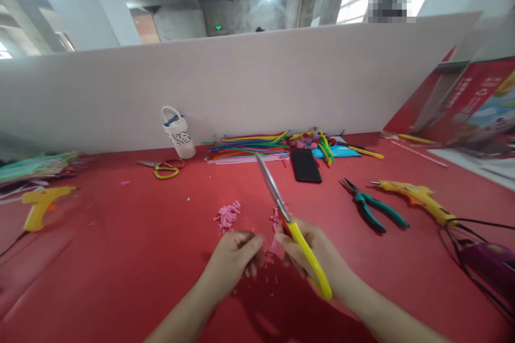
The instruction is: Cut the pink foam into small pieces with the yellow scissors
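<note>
My right hand [311,249] is closed around a pair of scissors [308,254] with yellow handles; the blades point up and away to the left. By its fingertips shows a thin pale pink strip [274,245]. To the left, my left hand [235,257] hovers low over the table, fingers curled and slightly blurred; whatever they pinch, if anything, is hidden. Just beyond the left hand lies a pile of short pink cut pieces [228,215]. A second cluster of pink pieces [274,219] sits partly behind the scissors. Small pink scraps are scattered beneath my hands.
On the red table [153,257] lie green-handled pliers [372,206], two yellow glue guns [418,198] [42,203], a black phone [306,165] and a second pair of scissors [166,171]. Colourful pipe cleaners [249,144] and a white cup [179,136] stand along the white partition [241,86].
</note>
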